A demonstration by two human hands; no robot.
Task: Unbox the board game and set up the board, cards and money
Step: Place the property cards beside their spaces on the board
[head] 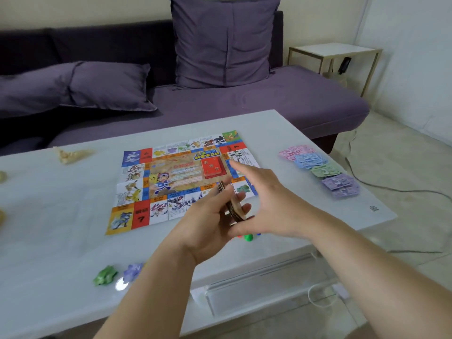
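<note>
A card stack is gripped by the left hand over the board, the right hand held spread.

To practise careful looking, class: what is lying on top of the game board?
A red stack of cards lies on the game board, right of its middle. The left hand, holding another card stack, and the right hand hide its near right corner.

White low table, game board flat at its centre. Paper money piles in a row along the right edge: pink farthest, then blue, green, purple nearest. Green figure and purple figure side by side near left; beige piece far left; small green token just off the board's near edge.
</note>
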